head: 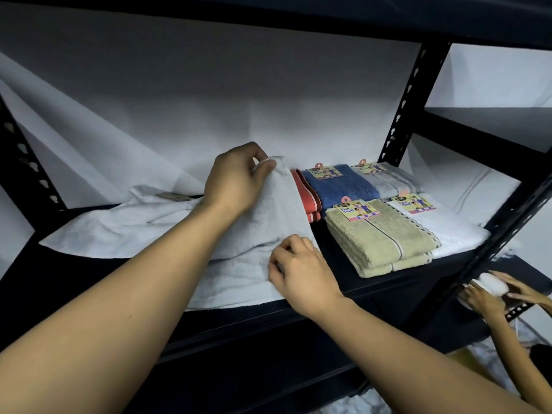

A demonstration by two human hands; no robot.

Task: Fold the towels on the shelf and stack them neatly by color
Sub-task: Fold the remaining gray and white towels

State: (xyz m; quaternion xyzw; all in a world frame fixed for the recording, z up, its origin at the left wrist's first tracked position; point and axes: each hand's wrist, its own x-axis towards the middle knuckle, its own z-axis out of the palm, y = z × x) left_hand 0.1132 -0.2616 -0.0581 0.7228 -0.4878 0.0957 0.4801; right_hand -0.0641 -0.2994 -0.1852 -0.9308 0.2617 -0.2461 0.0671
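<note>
- Head view: black metal shelf (343, 297) backed by white sheeting.
- At 9 o'clock of centre, pale grey towel (263, 228) spread and half folded on the shelf.
- Left hand (236, 182) pinching its raised far corner, fingers curled.
- Right hand (301, 271) gripping its near fold, fingers curled.
- At 3 o'clock, folded stacks: red towels (307, 194), blue towel (337, 186), grey towel (391, 180), beige towels (379, 237), white towel (448, 228).

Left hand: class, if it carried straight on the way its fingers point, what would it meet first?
Probably the red towel, just right of the white towel that the left hand pinches; depth is unclear.
</note>
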